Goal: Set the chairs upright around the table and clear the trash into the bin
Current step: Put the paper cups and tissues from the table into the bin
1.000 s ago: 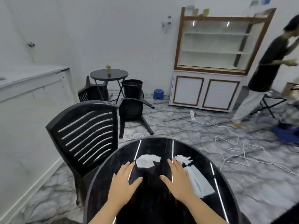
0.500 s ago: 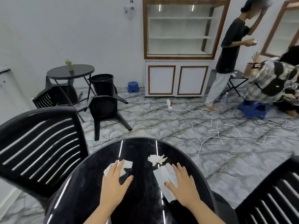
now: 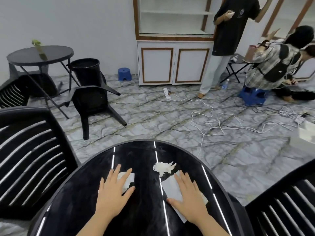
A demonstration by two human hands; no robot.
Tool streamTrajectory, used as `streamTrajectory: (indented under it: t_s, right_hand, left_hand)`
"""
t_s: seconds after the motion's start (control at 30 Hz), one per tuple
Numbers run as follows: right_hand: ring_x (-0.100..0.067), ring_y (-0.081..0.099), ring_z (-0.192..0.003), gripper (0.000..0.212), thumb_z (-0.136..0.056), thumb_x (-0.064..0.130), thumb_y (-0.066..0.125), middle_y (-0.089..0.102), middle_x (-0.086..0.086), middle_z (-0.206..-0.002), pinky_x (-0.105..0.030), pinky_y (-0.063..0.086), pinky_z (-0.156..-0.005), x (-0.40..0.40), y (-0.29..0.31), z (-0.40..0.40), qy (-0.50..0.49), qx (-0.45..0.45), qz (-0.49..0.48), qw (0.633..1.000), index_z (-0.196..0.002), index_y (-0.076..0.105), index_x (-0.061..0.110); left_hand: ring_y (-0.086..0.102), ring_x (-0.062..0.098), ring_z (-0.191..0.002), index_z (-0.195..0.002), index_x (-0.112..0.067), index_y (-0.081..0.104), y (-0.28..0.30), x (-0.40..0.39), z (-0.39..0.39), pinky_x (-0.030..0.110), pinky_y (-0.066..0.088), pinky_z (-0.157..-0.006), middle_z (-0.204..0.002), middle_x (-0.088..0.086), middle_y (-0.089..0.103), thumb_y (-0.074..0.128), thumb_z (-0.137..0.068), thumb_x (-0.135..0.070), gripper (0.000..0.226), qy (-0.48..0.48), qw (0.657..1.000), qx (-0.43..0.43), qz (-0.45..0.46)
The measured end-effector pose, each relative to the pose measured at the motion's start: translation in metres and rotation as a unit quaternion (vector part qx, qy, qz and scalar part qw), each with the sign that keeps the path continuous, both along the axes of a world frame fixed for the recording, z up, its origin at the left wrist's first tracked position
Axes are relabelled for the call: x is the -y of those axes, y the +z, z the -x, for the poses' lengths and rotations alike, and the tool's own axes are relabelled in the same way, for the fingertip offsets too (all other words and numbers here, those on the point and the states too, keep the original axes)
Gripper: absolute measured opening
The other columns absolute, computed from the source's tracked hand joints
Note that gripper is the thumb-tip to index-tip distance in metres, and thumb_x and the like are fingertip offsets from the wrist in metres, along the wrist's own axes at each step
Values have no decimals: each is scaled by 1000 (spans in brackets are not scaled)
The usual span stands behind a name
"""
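Both flat hands (image 3: 112, 196) slid over papers (image 3: 168, 189).

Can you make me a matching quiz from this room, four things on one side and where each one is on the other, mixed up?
Things:
1. left hand
2. crumpled tissue
3. tipped chair
4. bin

Places:
A. lying on the floor, legs pointing toward the camera
B. flat on a white paper on the near table
C. standing beside the far round table
D. on the near table, just beyond the right hand's fingertips

Pairs: 1-B, 2-D, 3-A, 4-C
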State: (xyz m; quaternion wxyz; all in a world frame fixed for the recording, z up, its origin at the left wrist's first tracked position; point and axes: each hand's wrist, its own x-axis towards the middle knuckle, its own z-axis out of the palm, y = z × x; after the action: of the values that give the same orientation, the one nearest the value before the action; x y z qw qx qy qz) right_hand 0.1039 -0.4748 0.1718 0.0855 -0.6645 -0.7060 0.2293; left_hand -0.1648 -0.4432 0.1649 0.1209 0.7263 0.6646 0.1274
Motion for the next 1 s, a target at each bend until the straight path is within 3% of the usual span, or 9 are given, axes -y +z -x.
streamTrajectory:
  t_s: [0.3,0.53,0.67,0.77,0.87,0.93,1.0]
  right_hand:
    - [-6,-10,-142,76,-78,67,19,-9,24,-147,-29,-8,-115,-2,-18,5,-25,30,-51,998,-145,11,33]
    - [1,-5,-139,77,-76,73,15,4,26,-148,-21,-7,-112,1,-18,6,-23,-10,-58,998,-143,19,35]
    - [4,-1,-138,84,-72,78,10,11,29,-144,-18,-4,-111,7,-17,7,-24,-44,-57,997,-141,28,35]
    - [6,1,-136,99,-65,84,-8,18,28,-142,-9,-6,-107,21,-22,10,-28,-66,-72,995,-139,34,34]
    - [7,-1,-135,99,-66,85,-6,23,27,-139,-2,-12,-104,40,-26,18,-23,-94,-88,991,-134,42,32]
    - [7,2,-135,82,-74,80,11,22,33,-138,-1,-10,-104,50,-30,24,-13,-103,-109,989,-129,50,32]
    - [18,4,-132,54,-82,67,26,17,54,-129,0,-6,-105,58,-38,28,5,-110,-135,985,-120,51,37]
  left_hand:
    - [0,7,-142,-136,-47,30,-18,3,0,34,-6,-115,-154,-13,15,-5,-68,-83,85,0,999,45,23]
    - [10,8,-142,-133,-41,39,-16,6,0,30,-1,-113,-150,-15,28,14,-73,-81,77,-1,995,92,33]
    - [15,9,-141,-131,-37,45,-15,17,-5,29,0,-113,-148,-12,34,48,-91,-42,40,28,991,126,30]
    - [17,7,-141,-129,-37,47,-17,34,-8,26,1,-112,-147,-13,35,47,-94,-23,38,44,988,143,25]
    - [20,9,-140,-127,-39,49,-16,54,-9,26,10,-110,-145,-17,36,48,-92,-13,43,59,985,158,25]
    - [20,5,-139,-126,-38,50,-16,70,-10,23,6,-111,-142,-19,37,50,-91,-10,45,60,984,168,17]
    - [17,-7,-135,-125,-38,50,-17,87,-13,13,-4,-110,-137,-24,35,52,-91,-11,44,60,982,180,3]
